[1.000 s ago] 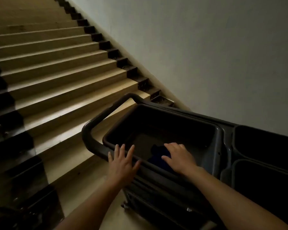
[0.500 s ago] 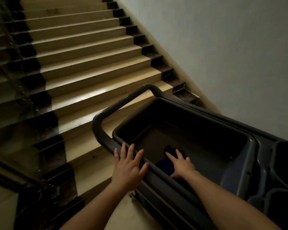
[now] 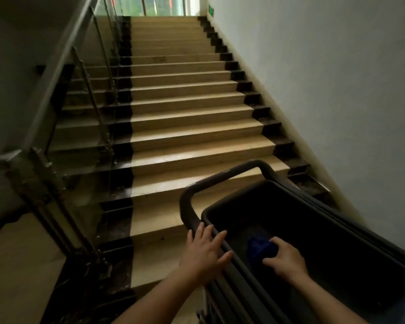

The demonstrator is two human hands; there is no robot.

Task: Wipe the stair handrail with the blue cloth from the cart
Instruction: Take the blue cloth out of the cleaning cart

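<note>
We see a crumpled blue cloth (image 3: 260, 250), a dark grey plastic cart tub (image 3: 313, 218), beige stone stairs (image 3: 185, 127) with dark brown side bands, and a plain off-white wall (image 3: 337, 78).

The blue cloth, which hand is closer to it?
Right. The right hand grips the blue cloth inside the cart bin. The left hand rests flat on the bin's near rim, off to the cloth's left and not touching it.

A crumpled blue cloth (image 3: 258, 250) sits bunched inside the dark cart (image 3: 185, 208).
</note>
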